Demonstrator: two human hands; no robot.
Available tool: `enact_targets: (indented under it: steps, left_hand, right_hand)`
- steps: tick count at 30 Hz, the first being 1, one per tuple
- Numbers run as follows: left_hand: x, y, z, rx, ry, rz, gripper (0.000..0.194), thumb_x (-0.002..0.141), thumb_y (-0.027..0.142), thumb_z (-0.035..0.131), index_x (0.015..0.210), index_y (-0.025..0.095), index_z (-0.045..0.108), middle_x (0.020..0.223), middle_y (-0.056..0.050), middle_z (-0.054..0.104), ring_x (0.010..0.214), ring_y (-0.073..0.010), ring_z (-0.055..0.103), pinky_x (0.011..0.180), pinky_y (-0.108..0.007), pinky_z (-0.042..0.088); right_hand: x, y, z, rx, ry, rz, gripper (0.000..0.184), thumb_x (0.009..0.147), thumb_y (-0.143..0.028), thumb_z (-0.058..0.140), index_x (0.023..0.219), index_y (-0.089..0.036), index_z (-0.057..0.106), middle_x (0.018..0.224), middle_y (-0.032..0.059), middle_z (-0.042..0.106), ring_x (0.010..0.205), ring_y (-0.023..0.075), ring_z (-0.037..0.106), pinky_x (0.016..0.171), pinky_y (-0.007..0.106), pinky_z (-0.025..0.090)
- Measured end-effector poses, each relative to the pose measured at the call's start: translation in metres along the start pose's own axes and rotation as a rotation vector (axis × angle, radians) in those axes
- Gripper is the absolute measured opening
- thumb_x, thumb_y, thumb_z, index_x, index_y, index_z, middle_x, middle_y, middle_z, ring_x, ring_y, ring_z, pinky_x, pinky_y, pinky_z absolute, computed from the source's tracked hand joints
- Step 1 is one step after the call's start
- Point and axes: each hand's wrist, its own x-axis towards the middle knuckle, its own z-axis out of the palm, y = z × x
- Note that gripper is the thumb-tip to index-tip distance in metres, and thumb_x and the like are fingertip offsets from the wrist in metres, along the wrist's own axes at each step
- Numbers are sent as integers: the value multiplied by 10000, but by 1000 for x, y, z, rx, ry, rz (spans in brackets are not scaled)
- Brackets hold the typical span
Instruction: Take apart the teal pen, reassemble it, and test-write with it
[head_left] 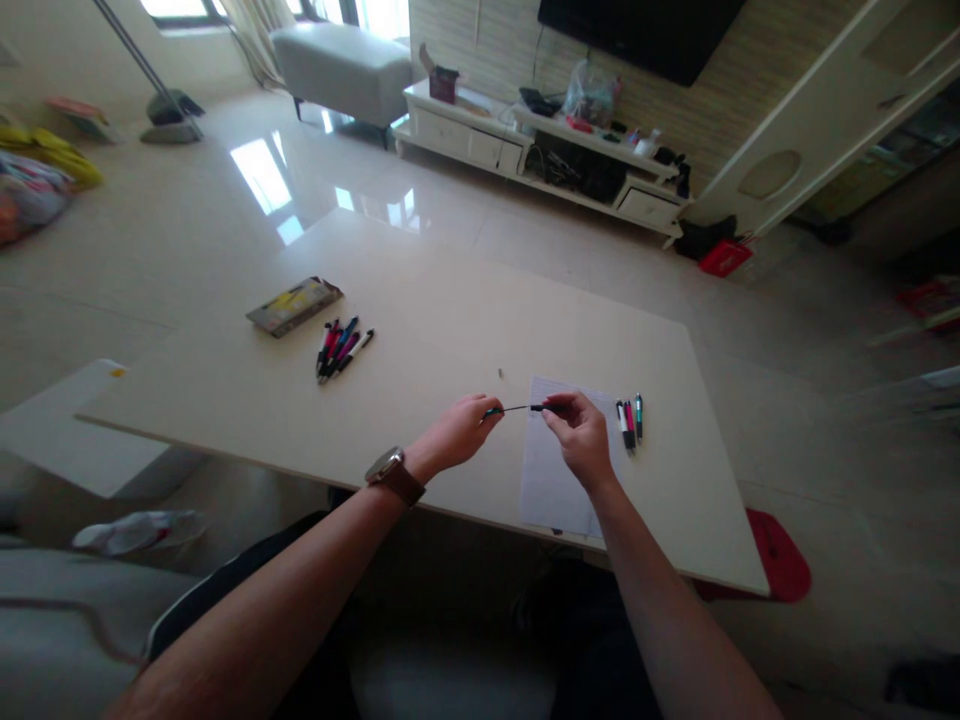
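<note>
My left hand (459, 432) pinches one end of a thin dark pen part (516, 408), which looks like a pen refill or a taken-apart pen. My right hand (581, 432) pinches its other end. Both hands hover just above the pale table (420, 330), over the left edge of a white sheet of paper (551, 480). Three pens (629, 423) lie side by side to the right of the paper. A bundle of several coloured pens (341, 348) lies at the table's far left, next to a flat pen package (294, 305). A tiny dark bit (500, 374) sits on the table beyond my hands.
A brown watch (391, 474) is on my left wrist. A red stool (780, 560) stands under the table's right corner. A white TV cabinet (540, 150) and a grey bench (341, 70) stand far across the glossy floor.
</note>
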Motion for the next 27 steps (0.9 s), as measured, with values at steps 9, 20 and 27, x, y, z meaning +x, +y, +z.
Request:
enact_targets:
  steps: [9, 20, 27]
  left_hand:
    - [-4, 3, -8, -35, 1, -22, 263, 996, 325, 448, 1020, 182, 667, 973, -85, 666, 887, -201, 590, 777, -309, 451]
    - [-3, -2, -4, 1, -49, 84, 206, 959, 303, 555, 1008, 190, 721, 933, -68, 692, 881, -189, 610, 783, -292, 443]
    - [-3, 0, -4, 47, 25, 19, 143, 916, 280, 623, 972, 196, 725, 854, -38, 717, 774, -166, 610, 688, -271, 420]
  right_hand:
    - [4, 5, 3, 88, 60, 8, 215, 757, -263, 745, 938, -188, 659, 907, 45, 696, 848, 196, 660, 807, 368, 529]
    - [-2, 6, 14, 50, -200, 56, 234, 749, -323, 799, 895, -183, 681, 867, 47, 718, 805, 196, 674, 776, 356, 537]
    - [-6, 3, 15, 14, -275, 4, 171, 787, -312, 768, 902, -196, 721, 894, 51, 733, 851, 204, 688, 812, 348, 546]
